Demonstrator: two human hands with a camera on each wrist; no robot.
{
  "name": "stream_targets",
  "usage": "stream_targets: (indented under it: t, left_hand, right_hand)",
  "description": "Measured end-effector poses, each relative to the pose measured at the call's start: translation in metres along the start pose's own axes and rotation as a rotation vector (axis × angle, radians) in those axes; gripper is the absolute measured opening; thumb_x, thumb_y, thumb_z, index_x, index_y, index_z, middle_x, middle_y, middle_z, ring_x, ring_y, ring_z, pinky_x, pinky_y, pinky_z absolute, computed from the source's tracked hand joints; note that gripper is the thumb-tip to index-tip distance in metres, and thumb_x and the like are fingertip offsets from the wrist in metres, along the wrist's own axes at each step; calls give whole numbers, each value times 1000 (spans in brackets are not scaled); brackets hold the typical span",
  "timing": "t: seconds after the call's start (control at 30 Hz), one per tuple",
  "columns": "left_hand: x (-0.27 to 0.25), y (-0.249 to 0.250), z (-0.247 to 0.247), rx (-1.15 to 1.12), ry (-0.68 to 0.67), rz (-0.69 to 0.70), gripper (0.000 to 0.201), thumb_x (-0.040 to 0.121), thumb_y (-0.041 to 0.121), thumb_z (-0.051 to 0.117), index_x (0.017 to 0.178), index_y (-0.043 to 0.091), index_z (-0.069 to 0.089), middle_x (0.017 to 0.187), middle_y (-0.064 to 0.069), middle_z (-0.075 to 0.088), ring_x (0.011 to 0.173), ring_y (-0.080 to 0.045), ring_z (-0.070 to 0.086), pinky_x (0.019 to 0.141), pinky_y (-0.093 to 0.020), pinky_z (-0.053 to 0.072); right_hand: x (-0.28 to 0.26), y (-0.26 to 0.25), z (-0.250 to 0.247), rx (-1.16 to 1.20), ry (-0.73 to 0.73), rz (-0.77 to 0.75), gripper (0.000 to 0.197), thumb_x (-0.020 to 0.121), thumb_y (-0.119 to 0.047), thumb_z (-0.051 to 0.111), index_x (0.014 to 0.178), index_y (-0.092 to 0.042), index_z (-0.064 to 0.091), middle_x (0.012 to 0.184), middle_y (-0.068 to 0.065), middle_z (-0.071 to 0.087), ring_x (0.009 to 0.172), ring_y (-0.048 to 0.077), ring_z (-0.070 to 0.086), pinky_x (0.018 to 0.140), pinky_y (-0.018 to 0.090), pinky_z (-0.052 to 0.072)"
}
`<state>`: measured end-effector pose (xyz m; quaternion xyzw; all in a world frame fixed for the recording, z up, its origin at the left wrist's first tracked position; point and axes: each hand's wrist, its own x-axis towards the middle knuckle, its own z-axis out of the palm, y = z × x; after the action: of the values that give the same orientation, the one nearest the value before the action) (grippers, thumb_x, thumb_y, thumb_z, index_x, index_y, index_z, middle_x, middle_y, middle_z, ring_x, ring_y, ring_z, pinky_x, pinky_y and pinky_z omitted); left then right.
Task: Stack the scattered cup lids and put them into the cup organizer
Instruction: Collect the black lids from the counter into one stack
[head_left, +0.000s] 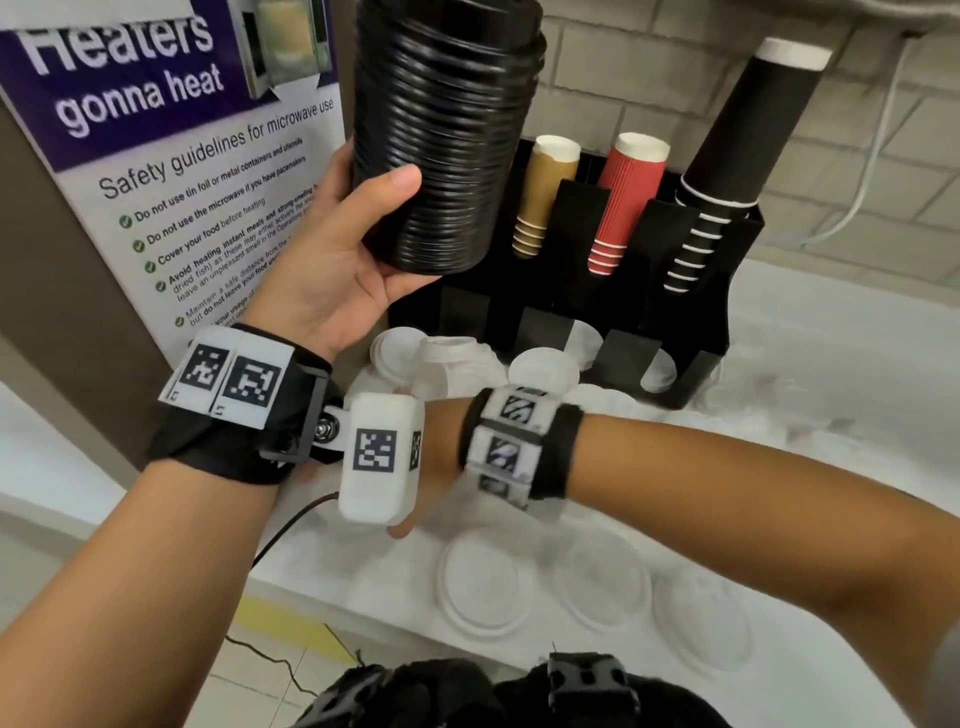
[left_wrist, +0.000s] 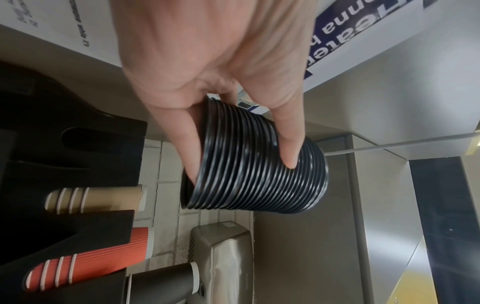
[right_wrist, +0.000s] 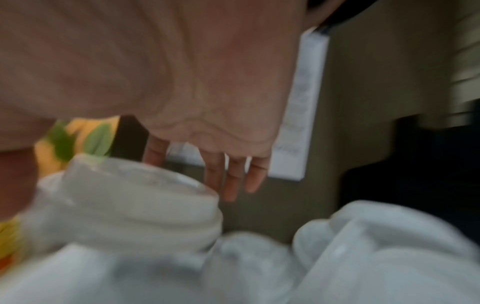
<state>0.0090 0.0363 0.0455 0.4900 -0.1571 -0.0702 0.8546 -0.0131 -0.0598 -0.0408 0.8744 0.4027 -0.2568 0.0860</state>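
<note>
My left hand (head_left: 358, 223) is raised and grips a tall stack of black lids (head_left: 441, 145) by its lower end, thumb in front; it hangs above the left end of the black cup organizer (head_left: 727, 291). The left wrist view shows the same hand (left_wrist: 213, 67) pinching the black stack (left_wrist: 259, 164). My right hand (right_wrist: 228, 176) reaches left under the left wrist, fingers straight, just over a short stack of white lids (right_wrist: 135, 197); this view is blurred. That white stack (head_left: 447, 358) stands in front of the organizer. Loose white lids (head_left: 485, 582) lie near the counter's front edge.
The organizer holds brown cups (head_left: 545, 192), red cups (head_left: 623, 202) and black cups (head_left: 737, 156), with white lids (head_left: 660, 371) in its lower slots. A microwave safety poster (head_left: 171, 156) covers the wall at left. A black cable (head_left: 291, 525) hangs off the counter edge.
</note>
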Motion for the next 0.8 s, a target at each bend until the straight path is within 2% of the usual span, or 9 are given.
stream_targets:
  t: [0.1,0.17,0.23,0.3,0.37,0.43,0.53,0.67,0.8]
  left_hand:
    - [2,-1,2,-25,-4,0,61,85,19,58,142,20,38,138,-5,55,120,-24,61,80,-43,57]
    - [3,-2,4,-24,-1,-4,65,84,19,59,145,19,36,139,-5,54,121,-24,60,81,-43,57]
    - [4,-3,4,-22,-4,-6,67,84,19,59,146,18,35,142,-6,53,122,-25,60,81,-44,57]
    - [5,-3,3,-18,-11,-3,69,84,19,60,147,18,34,143,-7,52,122,-25,59,83,-45,56]
    - [6,-3,3,-17,-20,-4,69,84,19,60,148,18,33,144,-8,51,123,-26,58,84,-46,56]
    - [8,-3,3,-18,-22,-8,70,84,19,60,148,18,32,145,-8,50,123,-26,58,83,-45,56]
    - [10,-3,3,-15,-19,-12,70,84,19,59,148,18,32,144,-7,51,122,-25,59,82,-45,56]
    - [10,-2,0,-6,-12,-13,69,84,20,60,147,19,34,142,-6,53,121,-25,60,82,-44,57]
    - [10,0,-2,1,-15,-4,68,85,20,59,148,19,33,144,-7,50,123,-25,59,84,-44,56]
  right_hand:
    - [-45,30,-21,20,163,38,89,66,-55,72,141,-33,30,122,7,43,111,25,38,91,41,34]
    - [-73,59,-30,-27,38,225,91,64,-55,71,139,-42,20,120,3,45,107,26,40,90,42,38]
    - [-94,84,-30,-130,-144,462,99,66,-56,74,142,-45,11,132,7,41,119,30,36,99,47,37]
    - [-103,94,-29,-190,-210,595,109,64,-57,76,147,-42,7,141,9,32,130,32,30,104,48,34]
    - [-92,93,-29,-105,-56,502,100,69,-53,75,148,-37,16,141,9,32,130,32,32,104,47,36]
    - [-62,81,-28,30,91,283,80,78,-43,72,145,-26,32,137,11,40,125,33,40,101,46,40]
    - [-1,55,-22,62,139,100,58,86,-31,67,138,-16,46,133,13,50,124,29,47,103,42,40]
    - [61,41,-12,158,109,233,40,96,-19,55,134,-8,50,136,17,50,126,35,47,99,42,40]
    - [72,49,-8,141,85,253,47,95,-22,56,139,-9,45,142,21,43,132,39,39,106,49,33]
